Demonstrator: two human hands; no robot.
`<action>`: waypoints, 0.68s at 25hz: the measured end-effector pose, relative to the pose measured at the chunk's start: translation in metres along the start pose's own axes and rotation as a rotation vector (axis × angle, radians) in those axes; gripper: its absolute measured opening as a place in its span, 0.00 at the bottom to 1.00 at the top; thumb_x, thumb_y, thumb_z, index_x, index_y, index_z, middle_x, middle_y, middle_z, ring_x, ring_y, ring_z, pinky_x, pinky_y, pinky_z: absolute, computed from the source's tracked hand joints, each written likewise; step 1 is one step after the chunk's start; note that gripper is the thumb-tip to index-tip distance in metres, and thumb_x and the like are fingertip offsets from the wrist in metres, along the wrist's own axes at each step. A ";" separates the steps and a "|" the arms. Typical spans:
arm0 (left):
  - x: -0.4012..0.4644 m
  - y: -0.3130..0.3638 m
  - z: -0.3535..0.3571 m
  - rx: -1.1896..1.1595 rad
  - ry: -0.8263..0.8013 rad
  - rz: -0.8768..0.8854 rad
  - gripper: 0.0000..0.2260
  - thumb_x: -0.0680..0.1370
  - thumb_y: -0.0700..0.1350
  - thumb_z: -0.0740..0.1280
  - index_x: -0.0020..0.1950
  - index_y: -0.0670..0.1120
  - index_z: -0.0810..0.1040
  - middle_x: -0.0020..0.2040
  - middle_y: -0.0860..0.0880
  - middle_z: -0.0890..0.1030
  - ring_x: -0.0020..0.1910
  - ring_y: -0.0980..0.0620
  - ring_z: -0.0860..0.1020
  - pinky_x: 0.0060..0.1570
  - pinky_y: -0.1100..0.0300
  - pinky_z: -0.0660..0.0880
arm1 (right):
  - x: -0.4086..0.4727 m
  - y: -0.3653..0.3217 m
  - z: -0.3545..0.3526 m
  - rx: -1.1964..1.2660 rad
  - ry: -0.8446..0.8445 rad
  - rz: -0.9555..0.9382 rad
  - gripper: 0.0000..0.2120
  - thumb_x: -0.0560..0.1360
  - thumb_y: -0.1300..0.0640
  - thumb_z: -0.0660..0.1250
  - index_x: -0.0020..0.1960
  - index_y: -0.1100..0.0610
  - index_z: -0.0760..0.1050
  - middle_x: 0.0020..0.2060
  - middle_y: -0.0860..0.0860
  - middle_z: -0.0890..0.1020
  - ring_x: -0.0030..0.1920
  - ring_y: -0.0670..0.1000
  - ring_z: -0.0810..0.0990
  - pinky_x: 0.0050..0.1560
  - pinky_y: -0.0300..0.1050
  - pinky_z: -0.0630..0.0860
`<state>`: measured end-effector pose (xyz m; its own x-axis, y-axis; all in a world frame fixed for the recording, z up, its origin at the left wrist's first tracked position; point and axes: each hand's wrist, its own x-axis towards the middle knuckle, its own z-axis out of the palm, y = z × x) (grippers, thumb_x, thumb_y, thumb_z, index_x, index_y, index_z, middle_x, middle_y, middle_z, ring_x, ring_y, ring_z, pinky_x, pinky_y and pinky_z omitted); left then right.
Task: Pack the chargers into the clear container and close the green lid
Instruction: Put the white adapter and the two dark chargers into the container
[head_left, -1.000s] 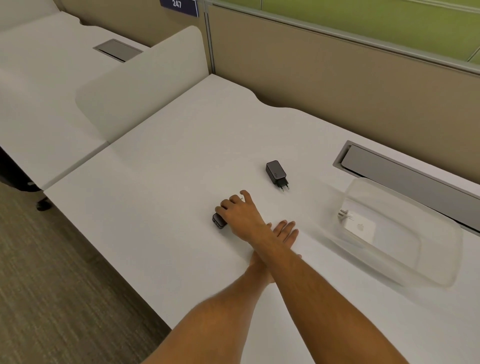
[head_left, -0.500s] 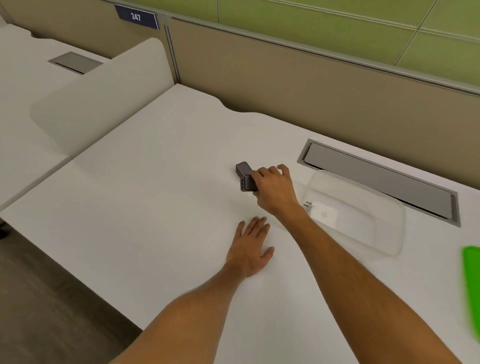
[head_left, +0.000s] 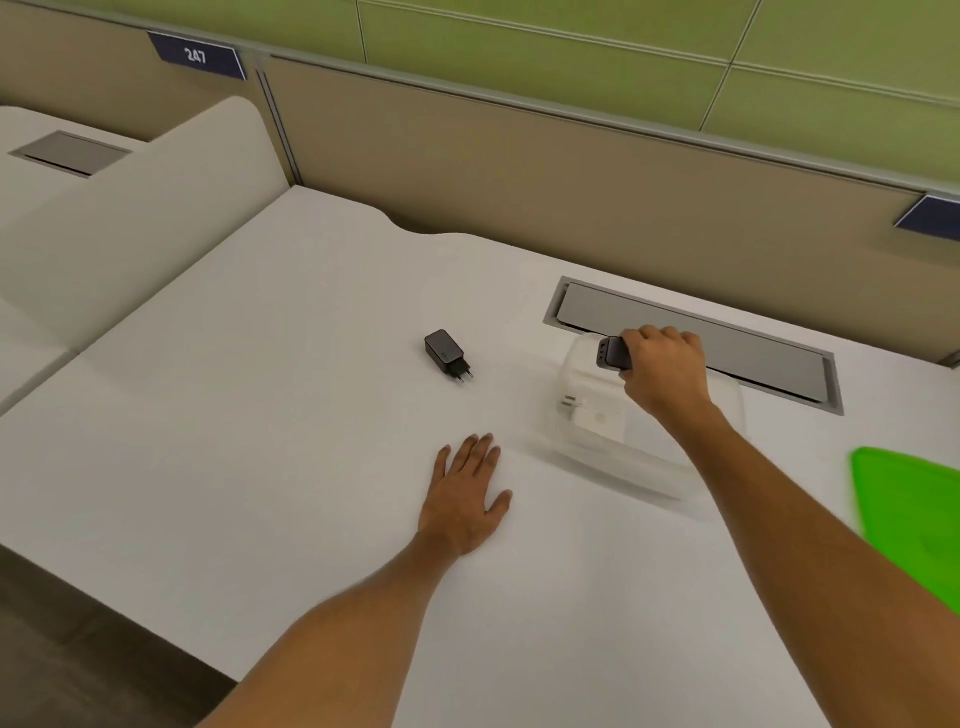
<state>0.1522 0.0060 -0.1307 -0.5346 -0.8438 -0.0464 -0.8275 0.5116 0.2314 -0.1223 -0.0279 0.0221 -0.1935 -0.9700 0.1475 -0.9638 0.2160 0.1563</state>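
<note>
My right hand (head_left: 665, 371) grips a dark grey charger (head_left: 613, 354) and holds it above the far left part of the clear container (head_left: 623, 462). Inside the container lies a white charger (head_left: 592, 418) with its prongs pointing left. A black charger (head_left: 445, 353) with a round-pin plug rests on the desk to the container's left. My left hand (head_left: 465, 499) lies flat on the desk, fingers apart, holding nothing. The green lid (head_left: 914, 514) lies at the right edge of the view, partly cut off.
A grey cable hatch (head_left: 727, 343) is set into the white desk (head_left: 260, 441) just behind the container. A beige partition (head_left: 519, 171) runs along the back. A low white divider (head_left: 135, 228) borders the desk on the left.
My right hand has lifted the dark grey charger from the desk and carried it right, over the container. My left hand stayed flat on the desk. The view shifted right.
</note>
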 end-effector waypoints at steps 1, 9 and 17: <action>0.000 0.000 0.001 0.001 0.002 -0.002 0.30 0.77 0.61 0.46 0.77 0.49 0.53 0.79 0.52 0.52 0.77 0.54 0.46 0.75 0.49 0.40 | -0.003 0.009 0.003 -0.022 -0.026 0.013 0.16 0.69 0.58 0.71 0.56 0.57 0.76 0.49 0.55 0.82 0.50 0.59 0.78 0.55 0.53 0.70; 0.000 0.001 0.000 0.003 0.002 0.000 0.30 0.78 0.61 0.46 0.77 0.49 0.53 0.79 0.52 0.51 0.77 0.54 0.46 0.75 0.49 0.40 | -0.010 0.033 0.031 -0.108 -0.171 0.038 0.13 0.70 0.57 0.69 0.54 0.55 0.77 0.48 0.53 0.83 0.50 0.57 0.79 0.53 0.51 0.72; 0.001 0.000 0.001 -0.014 -0.001 -0.008 0.30 0.78 0.61 0.47 0.77 0.49 0.54 0.79 0.52 0.52 0.77 0.54 0.46 0.75 0.48 0.42 | -0.005 0.023 0.053 -0.100 -0.262 0.022 0.12 0.72 0.58 0.65 0.55 0.55 0.75 0.49 0.53 0.82 0.51 0.56 0.78 0.53 0.50 0.71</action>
<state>0.1519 0.0057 -0.1319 -0.5278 -0.8480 -0.0492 -0.8295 0.5021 0.2448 -0.1530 -0.0244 -0.0266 -0.2680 -0.9579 -0.1034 -0.9383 0.2351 0.2534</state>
